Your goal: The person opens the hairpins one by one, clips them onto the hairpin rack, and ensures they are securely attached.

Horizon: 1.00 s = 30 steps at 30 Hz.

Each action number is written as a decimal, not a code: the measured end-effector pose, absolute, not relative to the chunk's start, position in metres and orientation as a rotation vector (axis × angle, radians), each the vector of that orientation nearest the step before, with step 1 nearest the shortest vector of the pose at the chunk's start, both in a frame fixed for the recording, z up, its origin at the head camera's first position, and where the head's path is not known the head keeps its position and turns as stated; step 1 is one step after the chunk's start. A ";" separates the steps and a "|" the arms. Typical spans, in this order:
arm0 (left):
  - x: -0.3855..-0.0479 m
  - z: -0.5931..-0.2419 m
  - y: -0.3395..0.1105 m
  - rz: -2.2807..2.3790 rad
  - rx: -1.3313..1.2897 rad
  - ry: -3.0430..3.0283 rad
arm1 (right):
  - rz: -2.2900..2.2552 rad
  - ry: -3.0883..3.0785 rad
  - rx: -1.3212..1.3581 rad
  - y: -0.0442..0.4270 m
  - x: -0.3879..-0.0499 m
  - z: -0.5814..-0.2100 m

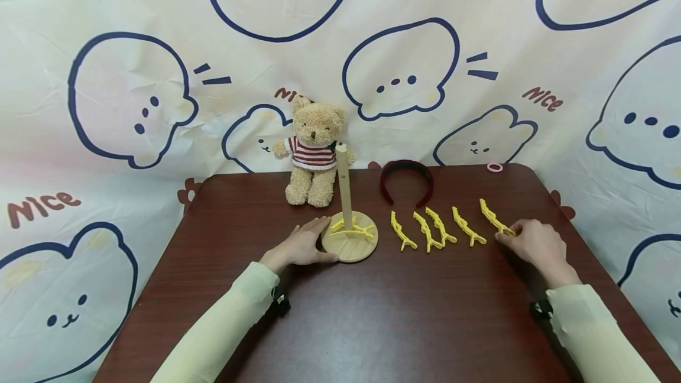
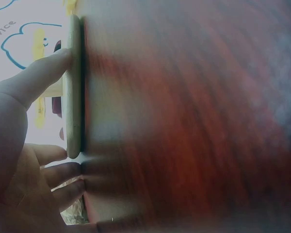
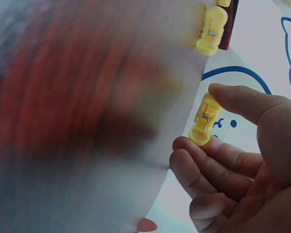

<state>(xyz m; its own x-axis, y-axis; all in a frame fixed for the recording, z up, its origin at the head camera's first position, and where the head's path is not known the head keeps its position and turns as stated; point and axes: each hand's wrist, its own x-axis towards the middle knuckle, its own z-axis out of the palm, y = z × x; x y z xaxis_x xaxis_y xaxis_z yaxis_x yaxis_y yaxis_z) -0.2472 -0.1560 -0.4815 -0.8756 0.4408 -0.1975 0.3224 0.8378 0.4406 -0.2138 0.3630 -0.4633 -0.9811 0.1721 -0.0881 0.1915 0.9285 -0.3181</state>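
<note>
A round wooden base carries an upright post, together a wooden stand (image 1: 344,194), with yellow hair clips (image 1: 353,230) lying on it around the post. My left hand (image 1: 304,244) holds the base by its left side, the thumb (image 2: 53,68) on the rim in the left wrist view. At the right, my right hand (image 1: 537,246) pinches the forked end of a yellow alligator hair clip (image 1: 492,214) between thumb and fingers; the right wrist view shows that clip (image 3: 205,119) end-on. Several more yellow hair clips (image 1: 425,230) lie in a row between the stand and this hand.
Behind the stand a teddy bear (image 1: 314,152) in a striped sweater sits against the patterned cloth (image 1: 287,64). A dark red headband (image 1: 407,164) lies behind the clips. Near the back right edge of the brown table (image 1: 372,324) is a pink ring (image 1: 495,167).
</note>
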 end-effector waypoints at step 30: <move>-0.246 -0.478 -0.155 0.583 0.560 2.720 | -0.619 3.130 -0.179 0.296 -0.212 -0.441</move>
<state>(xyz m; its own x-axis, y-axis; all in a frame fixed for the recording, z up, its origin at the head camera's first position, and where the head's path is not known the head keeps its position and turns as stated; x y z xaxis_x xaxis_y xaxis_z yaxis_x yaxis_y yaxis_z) -0.2458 -0.1553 -0.4781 -0.8782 0.4310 -0.2074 0.3081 0.8414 0.4441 -0.2119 0.2962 -0.4408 -0.9923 -0.0989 0.0747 -0.1199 0.9187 -0.3763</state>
